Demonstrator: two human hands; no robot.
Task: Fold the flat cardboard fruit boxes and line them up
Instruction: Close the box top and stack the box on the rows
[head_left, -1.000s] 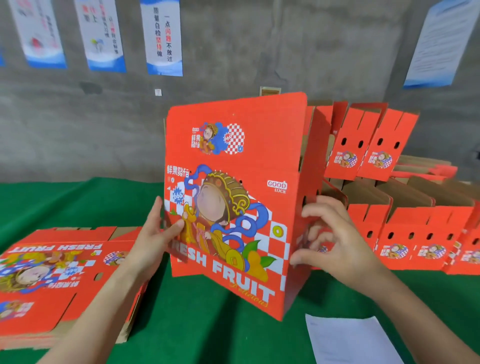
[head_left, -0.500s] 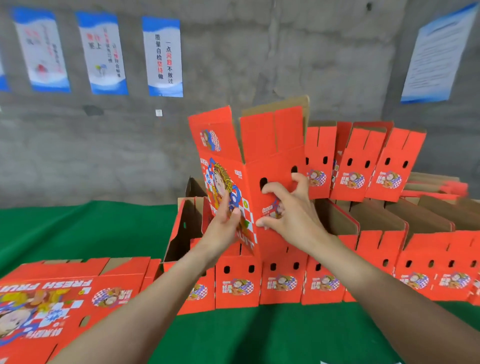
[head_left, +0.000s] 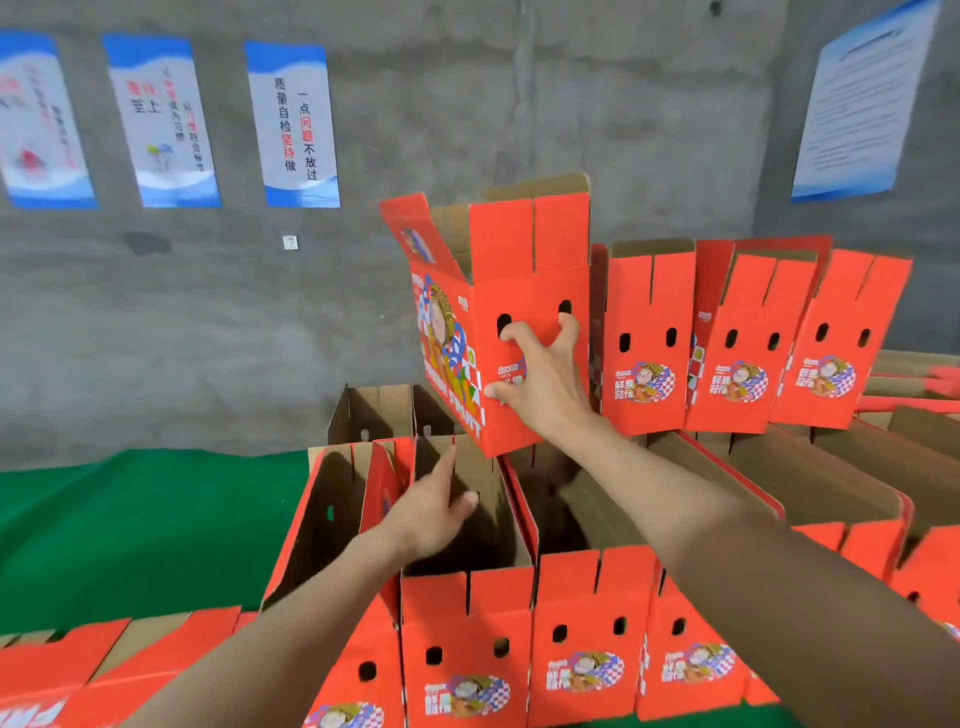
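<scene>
Folded box (head_left: 498, 291): red, erected, top flaps open. It sits just above the view's centre, over the lower row, with its right edge just beside the first box of the upper row. I cannot tell whether its base already rests on the boxes below.
Right hand (head_left: 540, 379): grasps the folded box by its narrow end face, 2 fingers hooked at the 2 vent holes and the thumb pressed on the face below.
Left hand (head_left: 431, 509): released, at 6 o'clock from the folded box. The index finger is extended along the inner wall of an open lower box, and I see nothing held.
Upper row (head_left: 649, 338): at least 3 erected boxes, running toward 3 o'clock from the folded box.
Lower row (head_left: 587, 649): open-topped boxes on the green counter (head_left: 130, 519), end faces toward me.
Flat stack (head_left: 78, 670): unfolded boxes at 8 o'clock, in the view's corner.
Change: 1 s ago both hands worked this box low over the counter, its broad printed face toward me. 0.5 s ago both carried it up. Now the left hand has let go and dropped to the lower row, and the right hand alone carries it.
Meaning: I judge the folding of this box finished and its placement under way, at the left end of the upper row.
Remaining: seat it level and flush with its neighbour. The flat stack suggests more boxes to fold.
</scene>
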